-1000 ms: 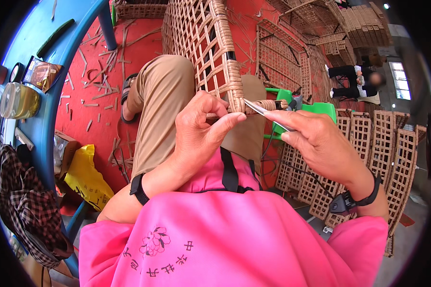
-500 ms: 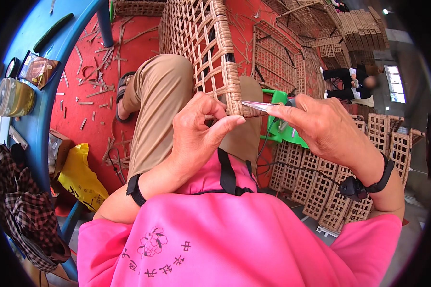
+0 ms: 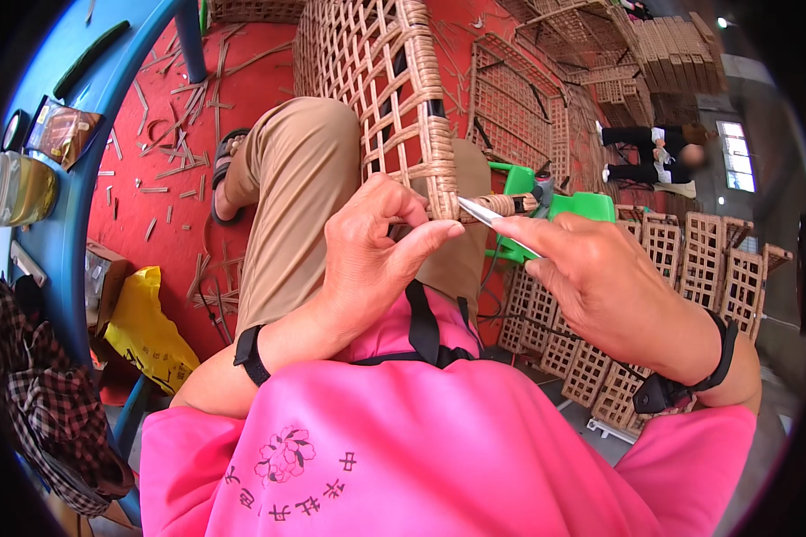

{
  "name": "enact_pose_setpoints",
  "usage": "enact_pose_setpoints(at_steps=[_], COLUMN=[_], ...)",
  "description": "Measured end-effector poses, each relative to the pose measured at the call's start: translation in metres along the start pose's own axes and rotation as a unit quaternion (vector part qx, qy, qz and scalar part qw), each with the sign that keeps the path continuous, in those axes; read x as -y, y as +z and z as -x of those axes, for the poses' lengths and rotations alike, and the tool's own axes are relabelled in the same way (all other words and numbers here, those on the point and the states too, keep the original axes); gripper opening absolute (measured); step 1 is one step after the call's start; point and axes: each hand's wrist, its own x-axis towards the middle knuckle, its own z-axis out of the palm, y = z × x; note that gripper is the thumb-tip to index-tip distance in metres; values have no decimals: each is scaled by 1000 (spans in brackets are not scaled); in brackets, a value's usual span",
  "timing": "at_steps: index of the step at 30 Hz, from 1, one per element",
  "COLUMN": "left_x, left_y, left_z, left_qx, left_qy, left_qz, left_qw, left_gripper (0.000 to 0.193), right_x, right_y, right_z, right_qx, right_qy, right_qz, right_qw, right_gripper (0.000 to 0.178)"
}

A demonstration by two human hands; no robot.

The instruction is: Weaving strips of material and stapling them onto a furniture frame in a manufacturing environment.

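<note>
A brown woven wicker basket (image 3: 381,76) with a black frame stands tilted over my lap, its thick wrapped corner toward me. At the lower end of that corner my left hand (image 3: 381,237) is closed, fingers curled and thumb lying along the edge. My right hand (image 3: 591,277) grips a pointed metal blade (image 3: 480,212), whose handle is hidden in the palm. The tip points left and meets or nearly meets the wrapped corner, just above my left thumb. Whether the blade belongs to a knife or to closed scissors cannot be told.
Cut strips (image 3: 184,134) litter the red floor. A blue table (image 3: 107,85) at left bears a jar (image 3: 22,190), a packet and a cucumber. Beyond my right hand are a green stool (image 3: 582,208) and stacked woven panels (image 3: 658,259). Another person (image 3: 645,152) sits far right.
My right hand has dropped slightly, and the blade now slants more steeply down from the corner. More of the green stool shows. My left hand stays at the corner.
</note>
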Motion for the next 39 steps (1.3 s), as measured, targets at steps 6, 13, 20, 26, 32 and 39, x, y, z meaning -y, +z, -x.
enact_pose_setpoints(at_steps=[6,13,20,26,32,39], left_x=[2,3,1,2,-6,-12], left_y=[0,1,8,8,12,13], left_z=[2,3,7,5,4,3], left_qx=[-10,-15,-21,-15,-28,-28], left_qy=[-3,3,-6,-10,1,49], left_qz=[13,15,30,11,4,-39], left_qw=[1000,1000,999,1000,1000,998], left_gripper=[29,28,27,23,21,21], right_x=[-4,-10,-18,-18,-16,-19], right_y=[41,77,105,118,121,140], right_z=[7,6,9,7,9,7], right_qx=[-70,-178,-246,-280,-297,-328], right_qy=[7,-7,-15,-3,-5,-10], right_qz=[-44,-97,-132,-162,-164,-164], right_qw=[997,979,960,946,941,930], right_gripper=[42,53,52,51,53,53])
